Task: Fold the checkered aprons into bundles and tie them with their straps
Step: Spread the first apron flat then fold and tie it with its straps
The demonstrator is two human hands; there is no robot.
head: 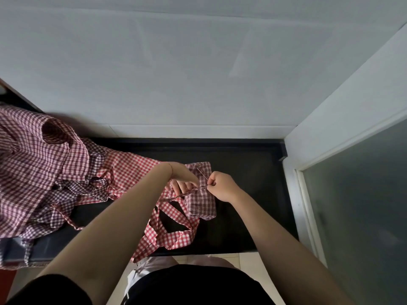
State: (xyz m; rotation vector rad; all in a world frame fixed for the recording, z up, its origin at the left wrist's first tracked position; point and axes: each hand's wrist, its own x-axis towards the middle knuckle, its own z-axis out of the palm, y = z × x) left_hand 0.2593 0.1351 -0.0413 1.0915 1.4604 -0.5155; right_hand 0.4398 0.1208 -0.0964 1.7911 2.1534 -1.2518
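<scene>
A red checkered apron (167, 234) is trailing its straps over the near edge of the black counter (253, 183). Farther in on the counter, the folded bundle (201, 201) is lying; the left hand (182, 179) and right hand (221, 186) are each pinching its strap (203, 175). Left of the bundle, loose aprons (44, 164) are lying heaped.

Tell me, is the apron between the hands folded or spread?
Folded: the dark checkered apron is a compact bundle, a strap cinched around it.
</scene>
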